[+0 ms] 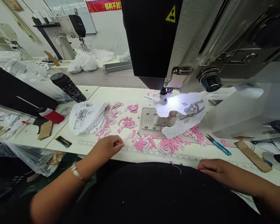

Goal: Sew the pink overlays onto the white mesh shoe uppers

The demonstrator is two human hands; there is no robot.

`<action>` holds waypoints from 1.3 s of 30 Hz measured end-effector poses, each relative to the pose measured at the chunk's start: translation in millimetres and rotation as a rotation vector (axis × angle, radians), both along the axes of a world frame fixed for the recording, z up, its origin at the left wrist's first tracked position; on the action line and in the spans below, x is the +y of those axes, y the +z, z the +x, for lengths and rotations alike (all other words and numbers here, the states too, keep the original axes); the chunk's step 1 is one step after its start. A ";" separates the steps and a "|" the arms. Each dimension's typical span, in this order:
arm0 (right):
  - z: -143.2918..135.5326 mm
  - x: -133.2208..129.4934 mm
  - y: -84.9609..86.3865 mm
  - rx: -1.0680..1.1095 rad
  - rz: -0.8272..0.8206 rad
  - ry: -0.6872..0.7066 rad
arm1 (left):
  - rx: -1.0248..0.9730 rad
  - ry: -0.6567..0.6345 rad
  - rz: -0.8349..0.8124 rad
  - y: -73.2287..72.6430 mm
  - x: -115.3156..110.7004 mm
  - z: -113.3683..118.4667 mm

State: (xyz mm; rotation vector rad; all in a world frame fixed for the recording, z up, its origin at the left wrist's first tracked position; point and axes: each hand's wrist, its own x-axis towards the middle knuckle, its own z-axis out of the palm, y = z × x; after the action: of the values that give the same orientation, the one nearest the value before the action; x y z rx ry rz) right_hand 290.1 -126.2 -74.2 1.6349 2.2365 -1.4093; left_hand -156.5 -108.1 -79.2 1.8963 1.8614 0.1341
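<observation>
My left hand (pixel 110 146) hovers over the front of the table with its fingers curled into a loose fist; nothing shows in it. At the table's front edge, my right hand (pixel 211 166) is closed, and whatever its fingers may hold is hidden. Under the lit needle of the sewing machine (pixel 163 95) lies a white mesh fabric piece (pixel 172 132) with a grey and pink print, touched by neither hand. A stack of similar fabric pieces (pixel 93 119) sits to the left. Small pink scraps (pixel 144 143) are strewn between my hands and around the metal needle plate (pixel 146 124).
Blue thread snips (pixel 220 147) and a brown cardboard strip (pixel 254 157) lie at the right. On the left are a black bottle (pixel 67 87), a red-handled screwdriver (pixel 52 115) and a small black packet (pixel 63 141). A printed ruler (pixel 186 158) runs along the front edge.
</observation>
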 end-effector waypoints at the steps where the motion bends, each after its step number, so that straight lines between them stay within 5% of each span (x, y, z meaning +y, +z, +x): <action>1: -8.5 5.8 1.9 0.033 -0.026 0.045 | 0.015 0.024 0.056 -1.2 9.7 9.0; 6: -42.1 26.7 6.4 0.143 0.036 0.101 | 0.044 0.073 0.070 -14.9 39.6 35.5; 14: -49.6 41.3 -3.0 0.173 0.106 0.152 | 0.003 0.090 0.036 -16.4 43.7 32.3; 19: -70.5 49.0 11.8 0.213 0.079 0.172 | -0.040 0.033 0.193 16.2 31.4 44.9; 22: -101.7 53.0 37.0 0.292 0.108 0.202 | -0.080 -0.179 0.270 48.9 25.9 63.8; 27: -146.3 60.3 69.2 0.437 0.467 0.134 | -0.058 -0.489 0.401 91.1 26.2 97.3; 30: -148.9 66.3 70.9 0.435 0.607 0.095 | -0.184 -0.425 0.332 99.3 29.9 104.5; 35: -133.6 77.1 70.6 0.339 0.648 0.195 | -0.484 -0.251 -0.067 105.5 38.7 103.7; 39: -123.8 84.8 78.4 0.352 0.853 0.251 | -0.480 -0.283 -0.013 112.4 53.5 103.0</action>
State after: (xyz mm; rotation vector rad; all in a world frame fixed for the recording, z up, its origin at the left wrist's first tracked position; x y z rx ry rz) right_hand 166.3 -41.5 4.2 1.1864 3.4083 -0.7442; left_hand -53.6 -54.6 33.3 1.8891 1.2656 0.4386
